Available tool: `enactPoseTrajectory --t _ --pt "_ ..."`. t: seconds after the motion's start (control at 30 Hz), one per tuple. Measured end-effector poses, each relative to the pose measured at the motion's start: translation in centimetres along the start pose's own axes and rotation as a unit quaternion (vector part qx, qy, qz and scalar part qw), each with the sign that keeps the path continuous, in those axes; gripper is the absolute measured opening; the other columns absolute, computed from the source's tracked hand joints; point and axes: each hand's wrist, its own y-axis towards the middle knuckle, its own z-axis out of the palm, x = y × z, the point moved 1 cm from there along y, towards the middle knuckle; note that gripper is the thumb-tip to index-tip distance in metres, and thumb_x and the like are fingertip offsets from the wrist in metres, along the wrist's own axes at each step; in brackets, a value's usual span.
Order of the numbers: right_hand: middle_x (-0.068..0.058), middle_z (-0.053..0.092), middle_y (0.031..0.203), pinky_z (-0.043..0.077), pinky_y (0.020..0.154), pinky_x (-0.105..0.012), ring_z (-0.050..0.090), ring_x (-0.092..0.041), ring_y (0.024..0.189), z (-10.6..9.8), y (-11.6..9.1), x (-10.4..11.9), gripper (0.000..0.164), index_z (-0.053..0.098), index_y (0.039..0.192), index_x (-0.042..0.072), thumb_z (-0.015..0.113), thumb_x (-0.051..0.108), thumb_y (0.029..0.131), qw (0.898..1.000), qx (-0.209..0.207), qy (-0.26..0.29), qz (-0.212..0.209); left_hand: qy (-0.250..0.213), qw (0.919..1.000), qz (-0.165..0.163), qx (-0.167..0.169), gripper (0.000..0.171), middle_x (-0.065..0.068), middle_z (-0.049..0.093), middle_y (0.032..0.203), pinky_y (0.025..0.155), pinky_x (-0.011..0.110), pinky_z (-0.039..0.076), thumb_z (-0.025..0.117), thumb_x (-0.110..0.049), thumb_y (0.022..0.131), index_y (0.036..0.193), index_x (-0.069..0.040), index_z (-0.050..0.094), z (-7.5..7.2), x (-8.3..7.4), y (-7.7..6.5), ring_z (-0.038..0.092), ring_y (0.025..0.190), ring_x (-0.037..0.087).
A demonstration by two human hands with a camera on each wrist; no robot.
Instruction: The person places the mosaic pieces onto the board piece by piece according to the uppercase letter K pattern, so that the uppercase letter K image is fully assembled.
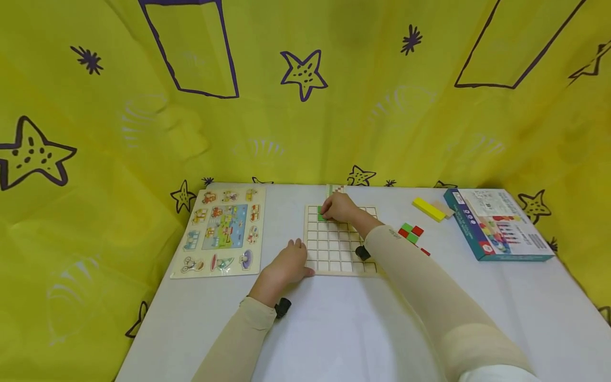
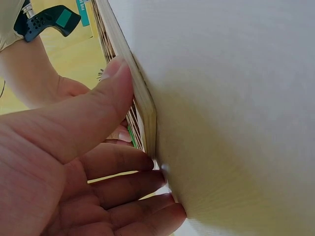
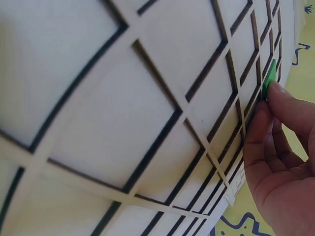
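Note:
A wooden grid board (image 1: 333,245) with square cells lies flat on the table. My right hand (image 1: 341,208) is over its far left part, pinching a green square tile (image 3: 269,78) between thumb and fingertips. That tile sits at a cell in the far row, second from the left, partly covered by the fingers. My left hand (image 1: 286,265) holds the board's near left corner. Its thumb (image 2: 118,78) presses along the near edge, and the other fingers lie against the left side.
Red and green tiles (image 1: 412,237) lie to the right of the board. Behind them are a yellow block (image 1: 428,209) and a pale wooden piece. A colourful box (image 1: 501,225) stands far right. On the left lies a picture puzzle board (image 1: 224,265). A patterned card (image 1: 336,189) is behind the grid.

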Motion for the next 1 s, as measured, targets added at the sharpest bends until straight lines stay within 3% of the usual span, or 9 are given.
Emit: enactPoseTrajectory --t 0.27,0.53,1.0 --pt "-0.009 0.074 0.1 0.055 0.08 -0.032 0.065 -0.023 0.092 -0.5 -0.7 -0.5 0.009 0.077 0.099 0.002 0.075 0.006 0.091 1.0 -0.006 0.017 0.001 -0.003 1.0 0.007 0.0 0.081 0.03 0.034 0.155 0.117 0.044 0.033 0.071 -0.035 0.094 0.147 0.015 0.036 -0.2 -0.6 0.1 0.031 0.145 0.043" --pt "-0.009 0.071 0.108 0.055 0.077 -0.031 0.064 -0.021 0.092 -1.4 -2.2 -2.2 0.018 0.076 0.109 0.005 0.071 0.016 0.096 0.999 -0.008 0.048 0.01 -0.037 0.9993 -0.003 0.001 0.081 0.031 0.031 0.156 0.117 0.047 0.032 0.073 -0.033 0.094 0.147 0.015 0.036 0.3 -0.8 -0.1 0.029 0.146 0.044" --pt "-0.013 0.071 0.101 0.056 0.084 -0.039 0.066 -0.029 0.092 -7.2 -7.3 -8.0 0.024 0.072 0.114 -0.002 0.069 0.014 0.097 0.992 -0.053 0.09 0.067 -0.046 0.9989 -0.004 -0.002 0.081 0.032 0.029 0.157 0.118 0.048 0.029 0.073 -0.032 0.094 0.147 0.016 0.034 0.3 -0.3 -0.3 0.026 0.146 0.045"
